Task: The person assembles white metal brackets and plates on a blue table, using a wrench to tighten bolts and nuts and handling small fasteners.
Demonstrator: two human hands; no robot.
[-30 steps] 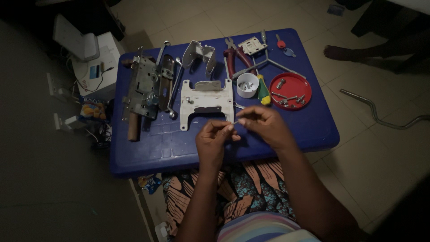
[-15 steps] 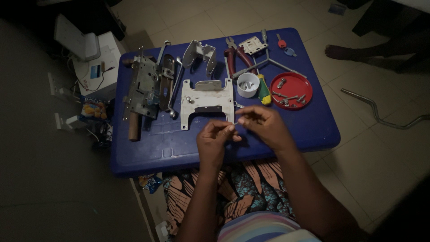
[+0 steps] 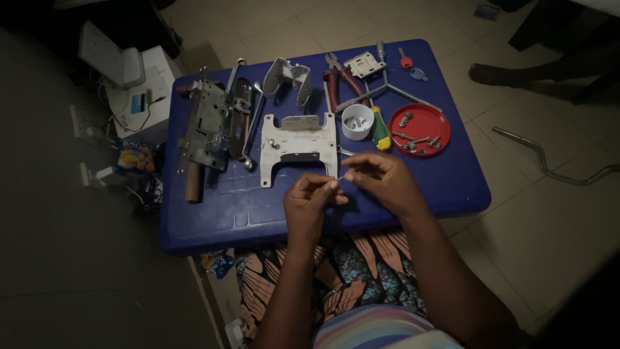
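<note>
My left hand [image 3: 311, 201] and my right hand [image 3: 381, 179] meet over the near half of a blue plastic table [image 3: 258, 213]. Between their fingertips they pinch a small thin metal piece [image 3: 343, 177], too small to identify. Just beyond the hands lies a flat white metal bracket plate [image 3: 298, 143]. Left of it rests a grey metal lock body [image 3: 208, 126] with a wooden-handled tool beneath it.
A white cup [image 3: 356, 121], a green-handled screwdriver [image 3: 380, 132], red-handled pliers [image 3: 342, 82] and a red lid [image 3: 420, 129] holding screws sit at the right. A bent white bracket [image 3: 287, 76] lies at the back. A white device [image 3: 139, 90] stands on the floor left; another person's foot [image 3: 497, 74] is far right.
</note>
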